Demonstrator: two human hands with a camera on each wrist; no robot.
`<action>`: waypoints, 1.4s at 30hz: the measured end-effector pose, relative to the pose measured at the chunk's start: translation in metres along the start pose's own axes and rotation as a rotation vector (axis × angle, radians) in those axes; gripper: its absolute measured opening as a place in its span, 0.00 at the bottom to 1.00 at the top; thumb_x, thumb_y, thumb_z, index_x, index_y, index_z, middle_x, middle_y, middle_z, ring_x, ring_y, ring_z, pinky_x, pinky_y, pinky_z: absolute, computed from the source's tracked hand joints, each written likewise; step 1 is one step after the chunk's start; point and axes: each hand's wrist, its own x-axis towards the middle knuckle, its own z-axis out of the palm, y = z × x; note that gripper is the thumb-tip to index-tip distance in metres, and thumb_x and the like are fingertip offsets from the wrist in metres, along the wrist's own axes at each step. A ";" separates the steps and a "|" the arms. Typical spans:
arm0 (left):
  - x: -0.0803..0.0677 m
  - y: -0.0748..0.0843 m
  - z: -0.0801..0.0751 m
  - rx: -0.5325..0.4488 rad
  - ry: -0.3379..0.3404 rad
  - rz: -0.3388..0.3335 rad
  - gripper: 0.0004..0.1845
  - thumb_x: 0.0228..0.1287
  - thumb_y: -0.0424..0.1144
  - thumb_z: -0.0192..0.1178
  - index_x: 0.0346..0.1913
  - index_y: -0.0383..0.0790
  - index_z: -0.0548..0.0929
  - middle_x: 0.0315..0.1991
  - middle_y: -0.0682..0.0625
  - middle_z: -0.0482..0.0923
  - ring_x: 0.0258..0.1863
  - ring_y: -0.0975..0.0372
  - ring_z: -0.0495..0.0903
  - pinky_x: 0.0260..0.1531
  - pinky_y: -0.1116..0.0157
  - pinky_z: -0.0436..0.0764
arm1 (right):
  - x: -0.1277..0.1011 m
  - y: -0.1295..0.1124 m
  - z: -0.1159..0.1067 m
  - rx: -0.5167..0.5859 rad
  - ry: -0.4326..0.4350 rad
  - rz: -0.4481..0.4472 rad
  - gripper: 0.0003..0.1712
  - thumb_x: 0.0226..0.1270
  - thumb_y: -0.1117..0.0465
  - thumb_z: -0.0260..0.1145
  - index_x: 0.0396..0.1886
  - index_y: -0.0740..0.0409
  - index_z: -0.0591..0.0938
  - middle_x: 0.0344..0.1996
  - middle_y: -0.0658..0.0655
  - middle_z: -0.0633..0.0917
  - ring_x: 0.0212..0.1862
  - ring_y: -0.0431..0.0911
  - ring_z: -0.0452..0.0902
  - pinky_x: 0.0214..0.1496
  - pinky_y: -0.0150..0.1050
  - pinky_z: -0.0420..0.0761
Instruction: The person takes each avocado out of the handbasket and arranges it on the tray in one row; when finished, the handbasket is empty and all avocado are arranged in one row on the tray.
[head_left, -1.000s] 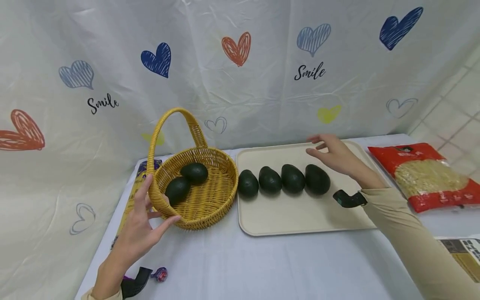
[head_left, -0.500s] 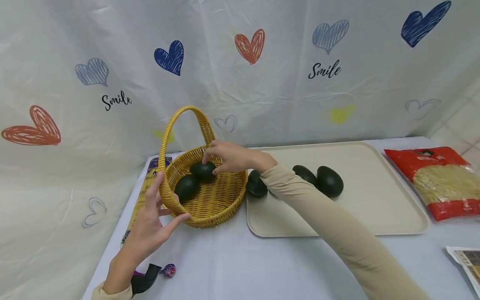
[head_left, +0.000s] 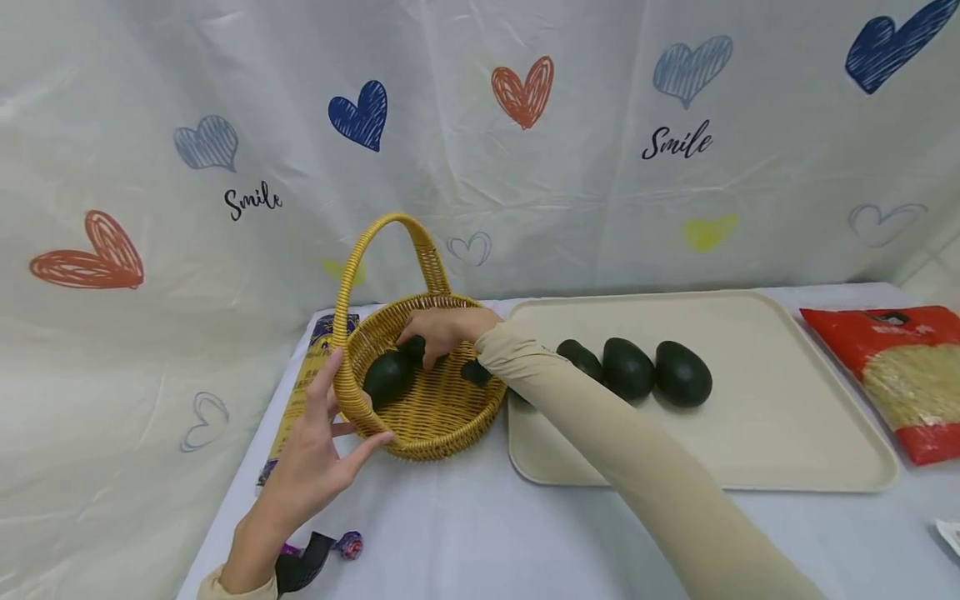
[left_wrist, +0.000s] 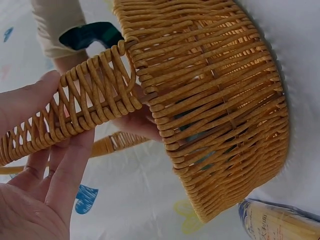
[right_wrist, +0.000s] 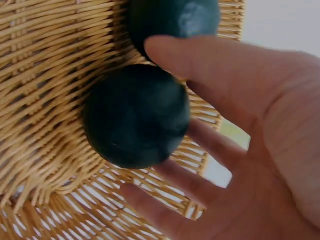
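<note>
Hands split the work: the left hand [head_left: 318, 467] grips the basket [head_left: 442, 417] rim near the handle, the right hand [head_left: 442, 329] curls loosely over an avocado [right_wrist: 136, 114] inside, which could roll off the fingers [right_wrist: 200, 145].

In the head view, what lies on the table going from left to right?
Yellow packet → left hand → wicker basket → cream tray holding avocados → red bag.
</note>
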 end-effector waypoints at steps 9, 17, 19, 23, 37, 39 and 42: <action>0.000 0.003 0.000 -0.019 -0.007 -0.011 0.69 0.44 0.19 0.81 0.83 0.37 0.43 0.69 0.26 0.67 0.47 0.42 0.87 0.33 0.62 0.91 | -0.019 0.002 0.010 0.045 -0.049 0.086 0.32 0.73 0.60 0.72 0.74 0.52 0.77 0.72 0.56 0.75 0.72 0.49 0.71 0.73 0.41 0.74; 0.001 0.005 0.001 -0.036 -0.015 -0.020 0.69 0.44 0.18 0.80 0.83 0.39 0.44 0.70 0.27 0.66 0.49 0.39 0.86 0.34 0.60 0.91 | -0.040 -0.006 0.022 0.047 0.004 0.121 0.40 0.64 0.58 0.80 0.74 0.50 0.75 0.71 0.57 0.76 0.72 0.50 0.70 0.72 0.45 0.74; 0.000 0.005 0.002 -0.036 -0.021 -0.030 0.69 0.44 0.18 0.80 0.83 0.39 0.43 0.70 0.27 0.66 0.50 0.39 0.86 0.34 0.60 0.91 | -0.046 -0.008 0.023 0.035 0.068 0.098 0.39 0.64 0.57 0.80 0.73 0.50 0.76 0.69 0.57 0.77 0.69 0.50 0.73 0.69 0.44 0.77; 0.000 0.005 0.002 -0.036 -0.031 -0.059 0.71 0.44 0.18 0.81 0.84 0.41 0.41 0.71 0.27 0.65 0.51 0.39 0.86 0.36 0.58 0.92 | -0.069 -0.016 0.012 0.027 0.191 0.027 0.37 0.64 0.56 0.79 0.72 0.51 0.77 0.66 0.57 0.77 0.64 0.50 0.74 0.65 0.45 0.78; 0.000 0.006 0.002 -0.028 -0.008 -0.038 0.73 0.41 0.16 0.81 0.84 0.40 0.40 0.66 0.25 0.70 0.49 0.40 0.87 0.34 0.60 0.91 | -0.260 0.040 0.026 0.171 0.646 0.080 0.38 0.59 0.60 0.80 0.70 0.49 0.78 0.59 0.58 0.78 0.57 0.54 0.76 0.59 0.57 0.81; -0.001 0.006 0.002 -0.021 0.000 -0.032 0.74 0.40 0.16 0.81 0.84 0.39 0.41 0.66 0.26 0.70 0.48 0.41 0.87 0.34 0.61 0.91 | -0.288 0.059 0.035 0.193 0.696 0.142 0.37 0.60 0.61 0.80 0.70 0.50 0.77 0.59 0.59 0.79 0.57 0.56 0.76 0.56 0.58 0.82; -0.002 0.007 0.001 -0.009 0.006 -0.024 0.74 0.38 0.16 0.81 0.84 0.39 0.41 0.67 0.26 0.68 0.48 0.40 0.87 0.34 0.62 0.91 | -0.327 0.087 0.052 0.213 0.752 0.257 0.38 0.59 0.61 0.81 0.70 0.52 0.77 0.60 0.60 0.79 0.56 0.57 0.76 0.49 0.53 0.83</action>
